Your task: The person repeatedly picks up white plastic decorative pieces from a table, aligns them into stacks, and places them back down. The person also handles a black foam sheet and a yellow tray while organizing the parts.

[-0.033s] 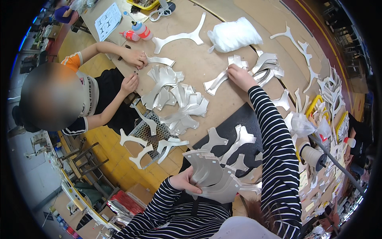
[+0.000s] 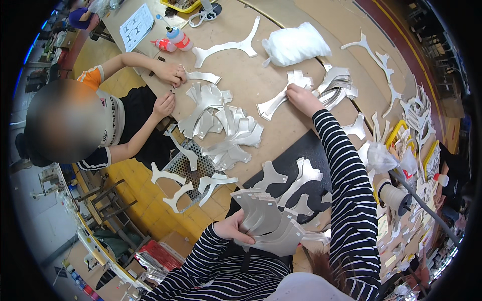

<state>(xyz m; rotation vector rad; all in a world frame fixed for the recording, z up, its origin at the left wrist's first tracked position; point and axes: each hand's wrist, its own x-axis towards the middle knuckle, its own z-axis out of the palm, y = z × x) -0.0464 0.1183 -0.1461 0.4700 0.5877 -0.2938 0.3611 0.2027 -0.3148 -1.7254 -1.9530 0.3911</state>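
Left fingers (image 2: 246, 238) pinching one silver stack (image 2: 267, 223), right fingers (image 2: 293, 90) on one piece (image 2: 274, 104), grip unclear, two bottles (image 2: 179, 39)

I wear a long-sleeved black top (image 2: 226, 281) crossed by narrow white stripes, the black bands broader than the white lines. My right sleeve (image 2: 346, 180) is loose and roomy, its stripes wrapping the arm in slightly wavy rings; my left sleeve (image 2: 201, 258) carries the same pattern. Both end at the wrist, leaving my left fingers (image 2: 244, 237) and right fingers (image 2: 293, 90) bare. Across my front the striping bends with the folds of the cloth. Brown hair (image 2: 324, 271) hangs in fine strands beside a smooth, rounded, pale shape (image 2: 311, 290) at my lower edge of sight; whether that is headwear or a mask, I cannot tell.
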